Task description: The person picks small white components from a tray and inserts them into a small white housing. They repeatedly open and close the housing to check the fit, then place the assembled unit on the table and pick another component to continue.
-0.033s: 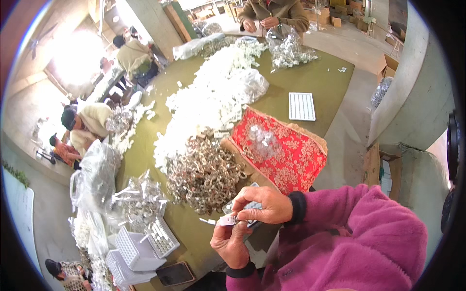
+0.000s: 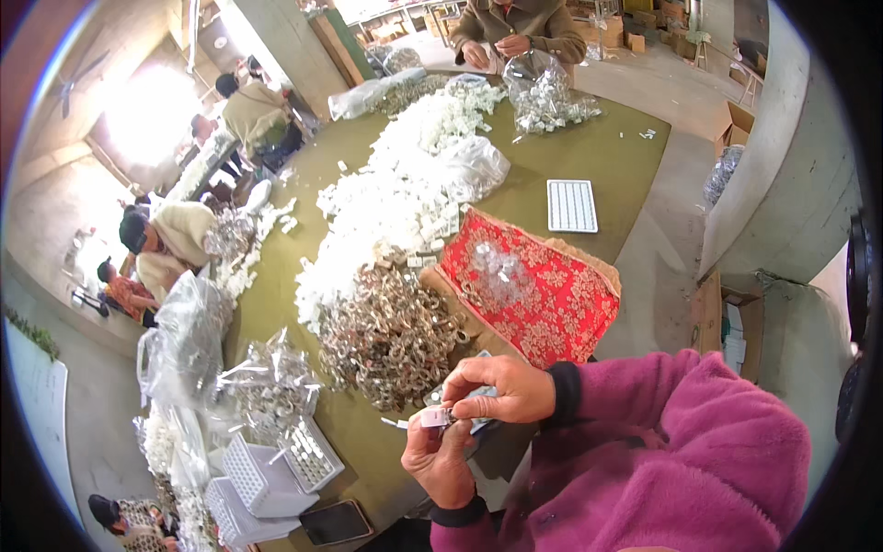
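Observation:
My left hand (image 2: 441, 469) pinches a small pale pinkish tag (image 2: 434, 419) between thumb and fingers. From the right, my right hand (image 2: 506, 391) closes its thumb and forefinger on a small metal piece (image 2: 451, 416) at the tag's edge. Fingers partly cover that metal piece, so its exact shape is hidden. Just beyond my hands lies a heap of shiny metal rings or clasps (image 2: 395, 340). A pale tray (image 2: 483, 391) shows partly beneath my right hand.
Small white pieces (image 2: 395, 202) form a long pile on the green table (image 2: 607, 138). A red floral cloth (image 2: 561, 304), a white gridded tray (image 2: 572, 205), stacked white trays (image 2: 262, 478), a phone (image 2: 336, 523) and plastic bags (image 2: 189, 322) surround it. A person (image 2: 520, 32) works across the table; others sit left.
The scene shifts very slightly in the view. Both hands keep the same grip, and the tag's angle differs a little.

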`<state>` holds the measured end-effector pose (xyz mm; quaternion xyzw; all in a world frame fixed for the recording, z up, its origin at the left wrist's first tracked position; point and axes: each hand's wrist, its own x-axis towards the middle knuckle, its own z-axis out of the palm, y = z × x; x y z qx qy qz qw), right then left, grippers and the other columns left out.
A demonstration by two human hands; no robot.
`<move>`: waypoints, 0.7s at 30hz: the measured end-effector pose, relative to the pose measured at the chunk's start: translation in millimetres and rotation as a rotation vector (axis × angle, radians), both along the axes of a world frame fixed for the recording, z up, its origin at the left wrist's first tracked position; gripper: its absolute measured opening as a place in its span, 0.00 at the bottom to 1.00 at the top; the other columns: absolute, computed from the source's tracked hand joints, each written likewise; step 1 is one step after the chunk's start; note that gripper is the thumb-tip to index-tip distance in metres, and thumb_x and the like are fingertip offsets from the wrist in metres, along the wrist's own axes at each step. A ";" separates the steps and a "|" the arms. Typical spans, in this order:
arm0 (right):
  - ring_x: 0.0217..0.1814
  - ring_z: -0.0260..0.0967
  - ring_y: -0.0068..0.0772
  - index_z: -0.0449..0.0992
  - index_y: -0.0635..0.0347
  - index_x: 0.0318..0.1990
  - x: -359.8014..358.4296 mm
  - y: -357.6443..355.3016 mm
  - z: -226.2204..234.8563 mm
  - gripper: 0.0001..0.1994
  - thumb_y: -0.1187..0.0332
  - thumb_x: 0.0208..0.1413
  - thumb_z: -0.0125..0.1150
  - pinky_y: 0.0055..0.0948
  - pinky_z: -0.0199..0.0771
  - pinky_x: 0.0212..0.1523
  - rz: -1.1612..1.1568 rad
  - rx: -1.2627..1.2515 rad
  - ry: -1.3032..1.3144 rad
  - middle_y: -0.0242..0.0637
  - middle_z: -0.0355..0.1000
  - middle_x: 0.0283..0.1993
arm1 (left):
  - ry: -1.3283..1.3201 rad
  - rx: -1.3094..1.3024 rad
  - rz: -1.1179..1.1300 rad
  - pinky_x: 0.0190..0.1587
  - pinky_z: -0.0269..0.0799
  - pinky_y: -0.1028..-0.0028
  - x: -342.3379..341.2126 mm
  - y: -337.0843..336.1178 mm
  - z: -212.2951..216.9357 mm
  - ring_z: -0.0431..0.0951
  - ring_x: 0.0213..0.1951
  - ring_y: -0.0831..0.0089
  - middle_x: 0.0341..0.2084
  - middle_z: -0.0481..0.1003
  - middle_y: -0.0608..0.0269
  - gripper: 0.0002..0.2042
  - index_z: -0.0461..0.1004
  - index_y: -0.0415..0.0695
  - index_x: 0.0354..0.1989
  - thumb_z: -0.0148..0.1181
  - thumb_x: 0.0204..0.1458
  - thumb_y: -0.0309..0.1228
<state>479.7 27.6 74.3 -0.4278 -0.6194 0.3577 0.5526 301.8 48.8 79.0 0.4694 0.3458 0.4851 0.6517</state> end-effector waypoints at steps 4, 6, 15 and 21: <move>0.34 0.73 0.18 0.80 0.63 0.43 16.2 3.3 -3.3 0.18 0.55 0.73 0.54 0.24 0.74 0.38 0.300 -0.300 0.289 0.29 0.78 0.32 | 0.028 0.136 -0.075 0.34 0.65 0.81 18.6 8.6 -3.0 0.69 0.30 0.84 0.32 0.76 0.70 0.14 0.79 0.34 0.49 0.65 0.53 0.15; 0.32 0.72 0.17 0.81 0.62 0.41 25.0 0.1 -2.4 0.19 0.55 0.74 0.54 0.23 0.73 0.35 0.257 -0.416 0.231 0.29 0.78 0.32 | 0.020 0.168 -0.073 0.35 0.67 0.79 26.0 10.7 -3.2 0.70 0.31 0.81 0.34 0.77 0.66 0.16 0.78 0.33 0.53 0.66 0.55 0.18; 0.27 0.71 0.16 0.83 0.60 0.36 37.0 -15.5 -4.9 0.14 0.58 0.68 0.62 0.20 0.69 0.29 0.216 -0.492 0.314 0.27 0.75 0.27 | -0.275 -0.046 -0.186 0.40 0.73 0.74 24.0 6.2 -32.6 0.77 0.39 0.73 0.45 0.80 0.58 0.17 0.75 0.37 0.58 0.65 0.61 0.24; 0.24 0.68 0.18 0.83 0.63 0.37 40.6 -12.6 -8.0 0.19 0.54 0.69 0.61 0.23 0.74 0.30 0.273 -0.699 0.602 0.26 0.70 0.23 | 0.052 0.309 -0.106 0.37 0.82 0.71 19.3 15.2 -32.5 0.82 0.39 0.68 0.42 0.80 0.53 0.16 0.82 0.36 0.49 0.70 0.51 0.14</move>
